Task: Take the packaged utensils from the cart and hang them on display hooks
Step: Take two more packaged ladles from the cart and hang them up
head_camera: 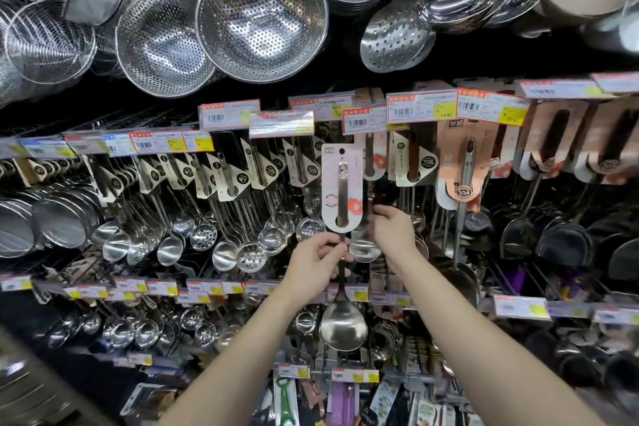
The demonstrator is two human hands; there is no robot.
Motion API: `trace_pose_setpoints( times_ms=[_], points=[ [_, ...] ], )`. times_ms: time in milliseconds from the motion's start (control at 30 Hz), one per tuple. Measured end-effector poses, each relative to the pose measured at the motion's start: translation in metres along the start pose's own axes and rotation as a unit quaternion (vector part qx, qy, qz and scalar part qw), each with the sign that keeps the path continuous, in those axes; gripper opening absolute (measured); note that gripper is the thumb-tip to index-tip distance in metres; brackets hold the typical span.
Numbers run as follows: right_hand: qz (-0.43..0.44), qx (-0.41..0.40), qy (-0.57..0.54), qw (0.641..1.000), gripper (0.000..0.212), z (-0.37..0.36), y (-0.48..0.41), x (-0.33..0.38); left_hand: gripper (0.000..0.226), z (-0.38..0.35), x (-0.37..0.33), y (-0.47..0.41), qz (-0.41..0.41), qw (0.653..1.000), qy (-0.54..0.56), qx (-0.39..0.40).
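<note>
A packaged steel spoon (pixel 342 322) with a pale pink card sleeve (pixel 340 183) over its handle stands upright in front of the display wall. My left hand (pixel 320 261) grips its handle just below the card. The card's top reaches up to a price-tag hook (pixel 281 123) in the middle row. My right hand (pixel 392 230) is just to the right, fingers reaching in among the hanging spoons behind the card; it is blurred and I cannot make out whether it holds one. The cart is out of view.
Hooks full of carded ladles and skimmers (pixel 221 218) fill the middle row, with copper-carded utensils (pixel 463 169) to the right. Steel colanders (pixel 261 15) and strainers hang overhead. Lower rows hold more spoons and small packaged tools (pixel 345 398).
</note>
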State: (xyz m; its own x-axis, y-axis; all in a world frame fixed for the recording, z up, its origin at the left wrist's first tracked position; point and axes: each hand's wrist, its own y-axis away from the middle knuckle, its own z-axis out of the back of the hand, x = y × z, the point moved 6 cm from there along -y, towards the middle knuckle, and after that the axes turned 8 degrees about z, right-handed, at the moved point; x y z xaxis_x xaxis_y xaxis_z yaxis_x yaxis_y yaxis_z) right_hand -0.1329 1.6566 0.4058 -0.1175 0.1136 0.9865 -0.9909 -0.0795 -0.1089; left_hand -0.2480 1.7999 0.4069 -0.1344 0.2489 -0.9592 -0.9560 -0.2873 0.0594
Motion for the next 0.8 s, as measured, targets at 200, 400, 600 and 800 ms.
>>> trace_pose_setpoints(
  times_ms=[200,400,600,800],
  points=[
    [0.055,0.066,-0.211,0.974,0.033,0.023,0.053,0.047,0.011,-0.025,-0.011,0.000,-0.012,0.999,-0.002,0.030],
    [0.114,0.048,-0.145,0.982,0.043,0.036,0.060,0.065,0.015,-0.044,-0.020,0.000,-0.031,0.999,-0.007,0.043],
    [0.153,-0.009,-0.153,0.976,0.045,0.039,0.058,0.074,0.011,-0.044,-0.032,-0.001,-0.048,0.998,0.006,0.044],
    [0.157,-0.012,-0.183,0.970,0.050,0.036,0.050,0.091,0.011,-0.038,-0.051,-0.009,-0.087,0.995,0.012,0.041]
  ],
)
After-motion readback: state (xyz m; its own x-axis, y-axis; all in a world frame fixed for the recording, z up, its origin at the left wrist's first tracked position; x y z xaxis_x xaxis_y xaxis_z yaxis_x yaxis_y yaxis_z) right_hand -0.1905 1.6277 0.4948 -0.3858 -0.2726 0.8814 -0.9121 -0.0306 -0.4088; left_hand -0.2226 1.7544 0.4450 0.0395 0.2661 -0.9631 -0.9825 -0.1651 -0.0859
